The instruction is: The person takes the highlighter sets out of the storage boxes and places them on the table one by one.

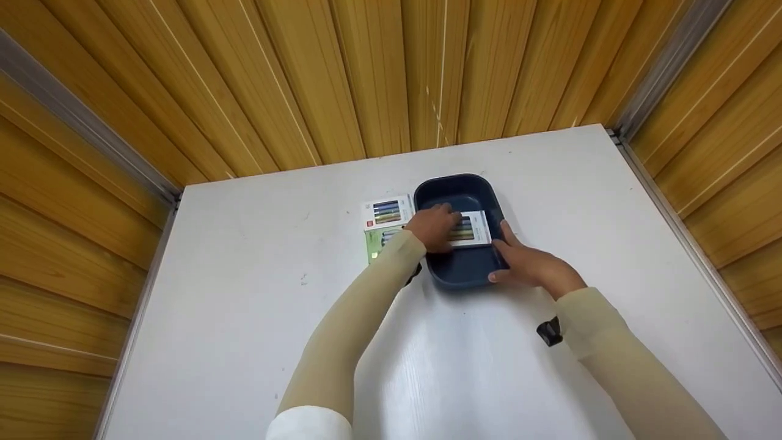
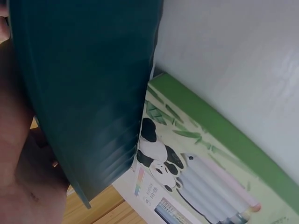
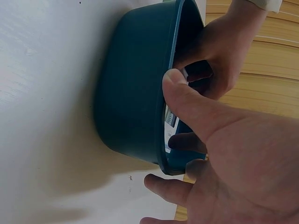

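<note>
A dark blue oval tub (image 1: 464, 275) stands mid-table. My left hand (image 1: 435, 227) reaches into it and holds a white box of coloured pens (image 1: 473, 229) over the tub's inside. My right hand (image 1: 522, 261) grips the tub's right rim, thumb on the edge (image 3: 177, 93), with other fingers below it against the tub (image 3: 135, 88). In the right wrist view the left hand (image 3: 219, 51) is inside the tub and a sliver of the box (image 3: 169, 116) shows. The left wrist view shows the tub's outer wall (image 2: 84, 93) close up.
Two more boxes lie left of the tub: a white one (image 1: 386, 212) and a green panda-printed one (image 1: 374, 244) (image 2: 210, 158). The white table (image 1: 244, 305) is enclosed by wooden slat walls (image 1: 366, 73) at the back and both sides.
</note>
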Demonstrator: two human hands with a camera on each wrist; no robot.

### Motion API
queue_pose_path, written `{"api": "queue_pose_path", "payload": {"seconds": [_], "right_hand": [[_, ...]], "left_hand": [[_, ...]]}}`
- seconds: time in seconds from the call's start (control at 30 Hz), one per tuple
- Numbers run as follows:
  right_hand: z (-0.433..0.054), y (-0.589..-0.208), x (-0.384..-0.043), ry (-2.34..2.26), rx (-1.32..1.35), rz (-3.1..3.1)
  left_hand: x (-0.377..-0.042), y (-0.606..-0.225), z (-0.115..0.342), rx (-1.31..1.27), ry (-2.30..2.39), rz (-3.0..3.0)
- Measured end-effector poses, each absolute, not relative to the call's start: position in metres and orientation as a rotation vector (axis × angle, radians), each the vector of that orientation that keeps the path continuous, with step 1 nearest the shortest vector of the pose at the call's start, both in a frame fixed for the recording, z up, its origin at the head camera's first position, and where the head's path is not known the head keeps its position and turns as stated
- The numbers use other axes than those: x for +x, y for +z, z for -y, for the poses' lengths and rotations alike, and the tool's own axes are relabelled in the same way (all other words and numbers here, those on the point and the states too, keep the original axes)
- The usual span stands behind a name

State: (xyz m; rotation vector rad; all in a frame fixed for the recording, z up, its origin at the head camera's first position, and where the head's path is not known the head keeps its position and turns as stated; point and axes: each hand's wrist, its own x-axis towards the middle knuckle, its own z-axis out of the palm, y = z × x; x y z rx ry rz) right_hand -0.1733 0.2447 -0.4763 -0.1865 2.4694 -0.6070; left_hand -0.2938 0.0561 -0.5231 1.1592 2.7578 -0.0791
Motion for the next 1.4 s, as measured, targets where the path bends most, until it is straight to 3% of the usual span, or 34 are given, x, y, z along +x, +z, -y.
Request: {"api": "queue_pose_path", "payload": {"seconds": [1.4], "right_hand": [[-0.245, -0.478, -0.175, -0.611, -0.185, -2.451]], "left_hand": [[-0.287, -0.498, -0.051, 1.220, -0.113, -2.749]]}}
